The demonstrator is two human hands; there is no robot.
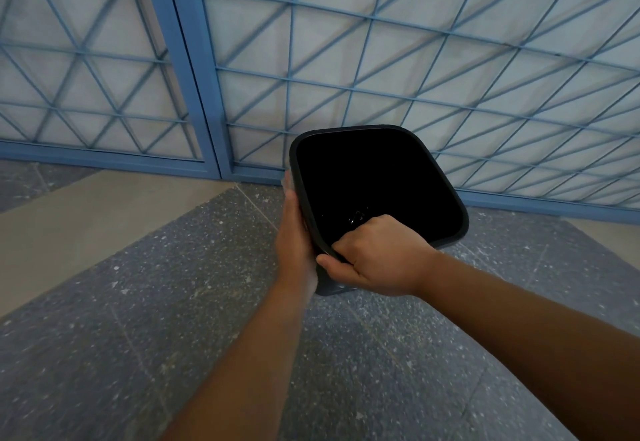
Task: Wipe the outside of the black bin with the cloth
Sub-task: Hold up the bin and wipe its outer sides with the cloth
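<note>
Soft, even daylight fills the scene, coming through the pale translucent panels behind the blue grille (346,59); nothing glares. The speckled grey floor (138,302) below the grille is dimmer and carries no hard shadow. The inside of the black bin (374,181), just in front of the grille, is so dark that its walls and bottom cannot be made out, save a few faint glints, perhaps drain holes. Wide-angle distortion bends the grille's bars. Focus is slightly soft throughout.
</note>
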